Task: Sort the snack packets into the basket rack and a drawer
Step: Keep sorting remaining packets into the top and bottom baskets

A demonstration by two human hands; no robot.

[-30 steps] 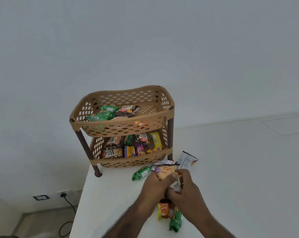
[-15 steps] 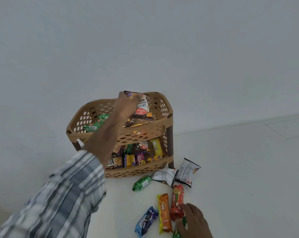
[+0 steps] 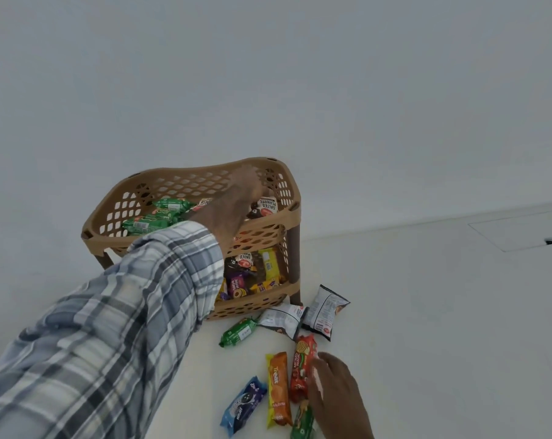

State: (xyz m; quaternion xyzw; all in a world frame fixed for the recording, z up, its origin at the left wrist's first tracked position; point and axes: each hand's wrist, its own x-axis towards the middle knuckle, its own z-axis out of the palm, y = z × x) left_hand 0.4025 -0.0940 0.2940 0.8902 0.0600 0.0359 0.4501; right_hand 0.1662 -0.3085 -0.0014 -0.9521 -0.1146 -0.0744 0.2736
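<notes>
A tan two-tier basket rack (image 3: 186,176) stands on the white counter with snack packets on both tiers. My left hand (image 3: 236,201), in a plaid sleeve, reaches into the top tier with its fingers on the top edge of a salted peanuts packet (image 3: 266,208) at the right end. Green packets (image 3: 151,220) lie at the left of that tier. In front of the rack lie a green packet (image 3: 238,331), two white-and-black packets (image 3: 281,320), a red packet (image 3: 303,362), an orange packet (image 3: 277,388) and a blue packet (image 3: 244,403). My right hand (image 3: 334,394) rests with fingers spread against the red packet.
The white counter (image 3: 426,312) runs to the right, with a wall behind the rack. A rectangular cut-out (image 3: 521,229) lies in the counter at the far right. Another green packet (image 3: 301,423) lies by my right hand. The counter's left edge is hidden under my left sleeve.
My left hand lifted the salted peanuts packet off the counter, carried it over the rack and lowered it into the top tier. My right hand drew back to the red packet.
</notes>
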